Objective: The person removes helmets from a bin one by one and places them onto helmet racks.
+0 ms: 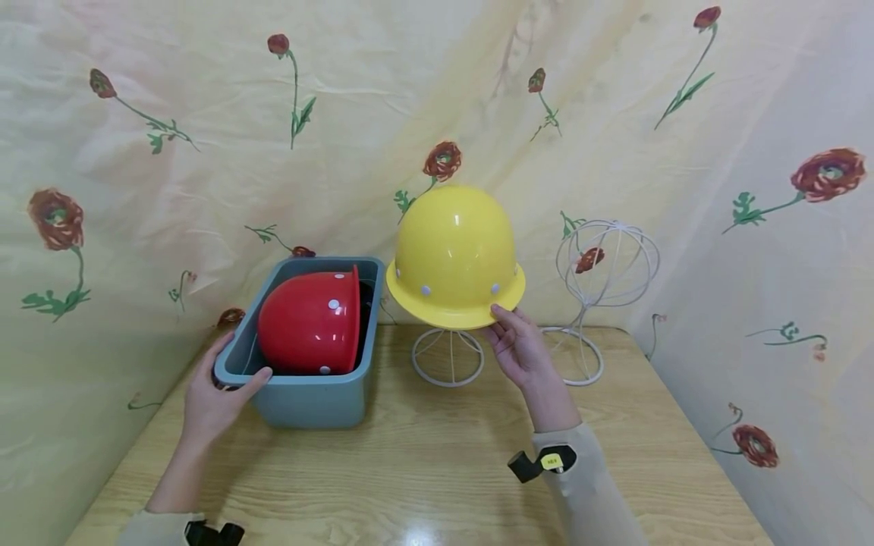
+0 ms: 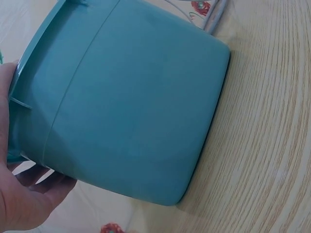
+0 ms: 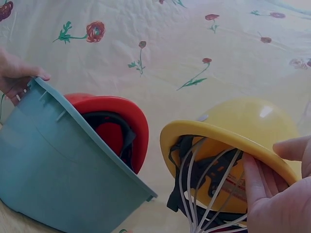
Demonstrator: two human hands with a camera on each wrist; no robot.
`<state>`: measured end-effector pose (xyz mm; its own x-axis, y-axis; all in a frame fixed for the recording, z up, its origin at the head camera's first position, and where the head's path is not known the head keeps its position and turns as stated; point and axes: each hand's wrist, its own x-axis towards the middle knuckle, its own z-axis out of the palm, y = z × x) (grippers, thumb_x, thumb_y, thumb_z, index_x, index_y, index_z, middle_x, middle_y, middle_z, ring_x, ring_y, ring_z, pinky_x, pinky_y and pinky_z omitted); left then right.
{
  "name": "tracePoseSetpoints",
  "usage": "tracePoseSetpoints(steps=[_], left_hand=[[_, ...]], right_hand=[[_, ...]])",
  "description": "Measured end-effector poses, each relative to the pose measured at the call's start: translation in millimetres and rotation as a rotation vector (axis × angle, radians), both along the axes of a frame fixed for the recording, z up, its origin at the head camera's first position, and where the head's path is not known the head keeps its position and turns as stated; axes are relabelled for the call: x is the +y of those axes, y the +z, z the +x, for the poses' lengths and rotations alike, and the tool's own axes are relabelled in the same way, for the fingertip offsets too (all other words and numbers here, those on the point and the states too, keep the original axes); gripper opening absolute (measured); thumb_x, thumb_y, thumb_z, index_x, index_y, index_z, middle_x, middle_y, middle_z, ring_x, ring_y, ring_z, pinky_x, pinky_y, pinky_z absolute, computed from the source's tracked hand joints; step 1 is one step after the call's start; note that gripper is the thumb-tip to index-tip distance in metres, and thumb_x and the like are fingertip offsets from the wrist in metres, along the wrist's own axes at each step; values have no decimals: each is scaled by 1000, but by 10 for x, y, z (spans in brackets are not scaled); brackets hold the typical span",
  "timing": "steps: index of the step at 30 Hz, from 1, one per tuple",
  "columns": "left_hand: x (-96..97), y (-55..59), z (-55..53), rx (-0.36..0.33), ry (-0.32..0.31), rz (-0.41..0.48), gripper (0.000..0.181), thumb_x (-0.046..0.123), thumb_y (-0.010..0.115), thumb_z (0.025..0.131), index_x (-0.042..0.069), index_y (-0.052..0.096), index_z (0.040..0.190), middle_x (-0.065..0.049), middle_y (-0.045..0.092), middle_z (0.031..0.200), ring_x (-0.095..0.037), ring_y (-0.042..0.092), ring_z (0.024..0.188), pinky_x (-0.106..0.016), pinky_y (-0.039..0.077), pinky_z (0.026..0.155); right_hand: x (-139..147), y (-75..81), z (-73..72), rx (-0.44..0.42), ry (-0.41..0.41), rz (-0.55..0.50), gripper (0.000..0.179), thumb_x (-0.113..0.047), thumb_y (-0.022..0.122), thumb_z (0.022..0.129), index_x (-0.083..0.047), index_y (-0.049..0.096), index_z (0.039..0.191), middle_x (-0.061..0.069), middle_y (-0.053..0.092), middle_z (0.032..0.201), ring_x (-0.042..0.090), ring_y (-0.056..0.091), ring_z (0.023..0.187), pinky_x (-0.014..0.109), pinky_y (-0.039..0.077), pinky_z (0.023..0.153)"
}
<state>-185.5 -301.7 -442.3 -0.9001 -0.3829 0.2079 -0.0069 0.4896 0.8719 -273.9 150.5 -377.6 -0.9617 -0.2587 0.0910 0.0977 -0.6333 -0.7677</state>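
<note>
A yellow hard hat sits over a white wire stand, whose upper wires show inside the shell in the right wrist view. My right hand pinches the hat's brim, thumb on top and fingers underneath. On the left, my left hand grips the near left corner of a blue-grey plastic bin, thumb over the rim. Inside the bin a red hard hat lies on its side, its opening facing right. Dark straps show within the red hat.
A second white wire stand stands bare to the right, near the back edge of the wooden table. Behind the table hangs a flower-printed cloth.
</note>
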Motion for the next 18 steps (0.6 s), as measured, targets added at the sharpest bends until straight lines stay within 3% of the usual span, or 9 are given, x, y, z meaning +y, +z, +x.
tracePoseSetpoints(steps=[9,18], left_hand=[[15,-5,-21,67,-37,-11,93,31,83,92,21,31,169,-17,45,163,-11,43,123,0,43,79],[-5,-13,-58,51,-34,-30,94,32,85,90,22,33,168,-16,45,163,-18,43,127,0,41,79]], right_hand=[[-11,-16,-27,-11,-10,64,35,-1,43,110,-16,50,141,-8,74,121,8,74,107,22,59,97],[-10,-24,-4,8,11,67,35,0,42,110,-15,49,141,-6,72,124,9,74,109,24,59,96]])
